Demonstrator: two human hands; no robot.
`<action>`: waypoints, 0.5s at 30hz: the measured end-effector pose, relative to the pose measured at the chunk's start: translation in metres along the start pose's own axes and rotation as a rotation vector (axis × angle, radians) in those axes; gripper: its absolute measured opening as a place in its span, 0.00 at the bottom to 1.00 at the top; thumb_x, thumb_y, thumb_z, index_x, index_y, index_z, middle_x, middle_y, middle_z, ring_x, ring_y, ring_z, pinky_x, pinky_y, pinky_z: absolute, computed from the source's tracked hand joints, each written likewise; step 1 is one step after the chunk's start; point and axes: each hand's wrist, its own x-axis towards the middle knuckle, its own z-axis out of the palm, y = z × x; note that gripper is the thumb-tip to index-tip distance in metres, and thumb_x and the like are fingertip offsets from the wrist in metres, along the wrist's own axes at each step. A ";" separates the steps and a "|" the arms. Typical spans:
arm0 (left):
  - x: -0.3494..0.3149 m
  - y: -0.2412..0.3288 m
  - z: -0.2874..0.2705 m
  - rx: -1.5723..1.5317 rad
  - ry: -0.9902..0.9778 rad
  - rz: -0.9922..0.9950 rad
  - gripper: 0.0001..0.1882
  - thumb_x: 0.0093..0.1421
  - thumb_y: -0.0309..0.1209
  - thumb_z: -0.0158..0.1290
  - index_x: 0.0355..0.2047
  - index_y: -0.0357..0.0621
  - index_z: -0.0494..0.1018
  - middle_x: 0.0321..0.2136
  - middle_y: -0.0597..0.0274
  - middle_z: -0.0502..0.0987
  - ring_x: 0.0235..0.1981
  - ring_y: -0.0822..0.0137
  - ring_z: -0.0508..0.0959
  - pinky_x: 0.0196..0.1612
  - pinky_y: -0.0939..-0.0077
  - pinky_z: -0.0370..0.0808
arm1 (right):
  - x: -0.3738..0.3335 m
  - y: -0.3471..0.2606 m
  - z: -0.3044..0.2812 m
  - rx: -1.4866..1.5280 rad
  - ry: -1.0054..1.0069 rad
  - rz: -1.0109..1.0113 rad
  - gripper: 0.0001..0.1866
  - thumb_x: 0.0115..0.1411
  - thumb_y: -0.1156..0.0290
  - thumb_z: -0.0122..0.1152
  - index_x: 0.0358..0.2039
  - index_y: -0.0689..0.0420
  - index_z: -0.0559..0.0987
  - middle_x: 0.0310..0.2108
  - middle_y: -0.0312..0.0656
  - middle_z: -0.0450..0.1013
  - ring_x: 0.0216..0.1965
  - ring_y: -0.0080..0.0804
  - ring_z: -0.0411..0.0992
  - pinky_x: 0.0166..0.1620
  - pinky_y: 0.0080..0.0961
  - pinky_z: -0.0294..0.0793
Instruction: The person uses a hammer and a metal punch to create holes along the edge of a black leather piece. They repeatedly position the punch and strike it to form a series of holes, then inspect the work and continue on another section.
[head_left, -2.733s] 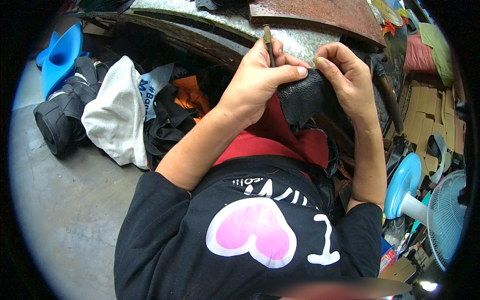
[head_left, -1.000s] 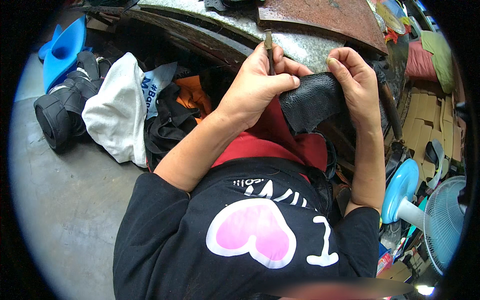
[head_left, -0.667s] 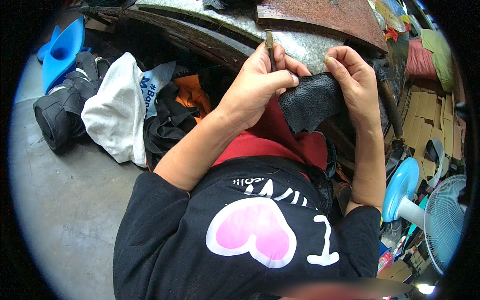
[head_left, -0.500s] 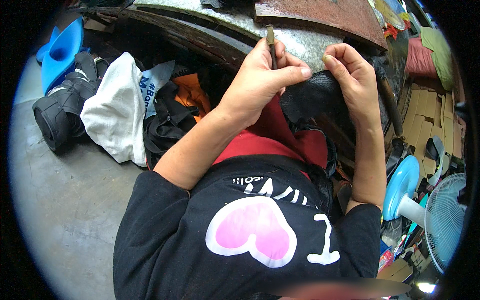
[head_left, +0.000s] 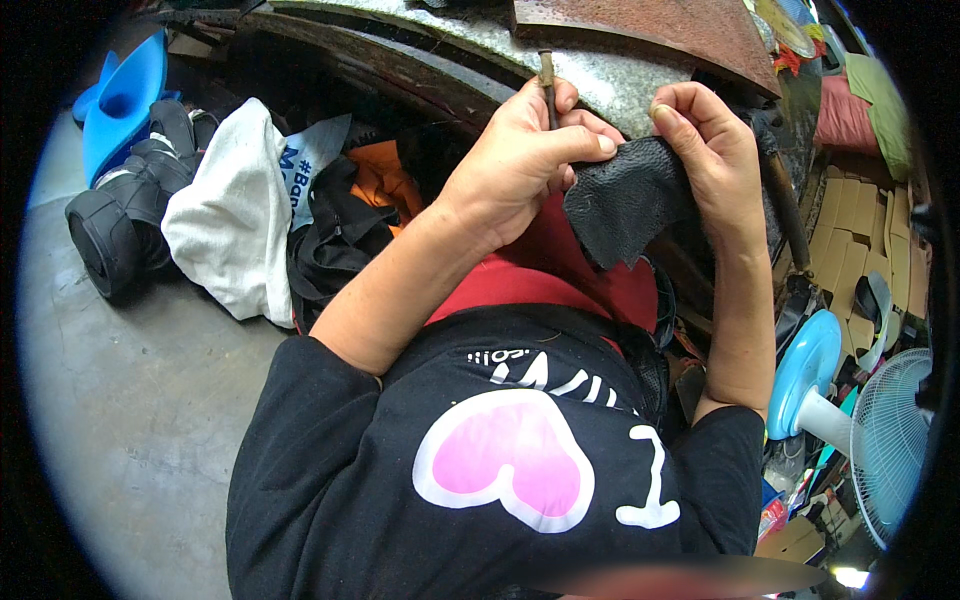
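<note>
A piece of black grained leather [head_left: 628, 205] hangs between my hands, its lower edge uneven. My right hand [head_left: 718, 160] is closed, pinching the upper right edge of the leather between thumb and bent fingers. My left hand [head_left: 520, 155] is closed around a thin dark rod-like tool [head_left: 547, 78] with a brownish upper end, which sticks up past the knuckles. The left thumb tip lies at the upper left corner of the leather. The lower end of the tool is hidden by the hand, so its exact kind cannot be made out.
A grey stone-like worktop [head_left: 440, 35] with a reddish-brown board [head_left: 650, 40] lies beyond my hands. On the left floor are black sandals [head_left: 115, 230], a white cloth [head_left: 230, 220] and a blue plastic object [head_left: 125, 105]. A fan [head_left: 890, 440] stands at right, near cardboard pieces [head_left: 850, 230].
The leather has turned so that more of its grained face shows, and its lower edge hangs further down. Both hands keep their hold and have shifted only slightly.
</note>
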 end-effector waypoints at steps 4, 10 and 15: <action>-0.001 0.000 -0.001 -0.037 -0.010 -0.030 0.17 0.55 0.17 0.54 0.36 0.47 0.57 0.34 0.50 0.78 0.36 0.66 0.80 0.40 0.77 0.78 | 0.000 0.000 0.000 0.011 -0.004 0.001 0.09 0.64 0.71 0.57 0.39 0.64 0.75 0.31 0.31 0.71 0.33 0.14 0.67 0.38 0.12 0.67; 0.001 -0.004 -0.004 -0.079 -0.037 -0.012 0.17 0.54 0.18 0.55 0.35 0.47 0.58 0.32 0.53 0.77 0.33 0.68 0.79 0.38 0.80 0.77 | 0.000 -0.001 0.001 0.009 -0.009 0.010 0.09 0.64 0.71 0.57 0.39 0.64 0.75 0.31 0.30 0.71 0.33 0.14 0.67 0.38 0.12 0.67; 0.000 -0.004 -0.002 -0.041 -0.020 -0.001 0.16 0.54 0.18 0.54 0.34 0.47 0.58 0.33 0.55 0.77 0.33 0.70 0.78 0.39 0.80 0.76 | 0.000 -0.001 0.001 0.011 -0.015 0.015 0.08 0.64 0.71 0.57 0.38 0.64 0.75 0.31 0.30 0.70 0.33 0.13 0.66 0.38 0.11 0.67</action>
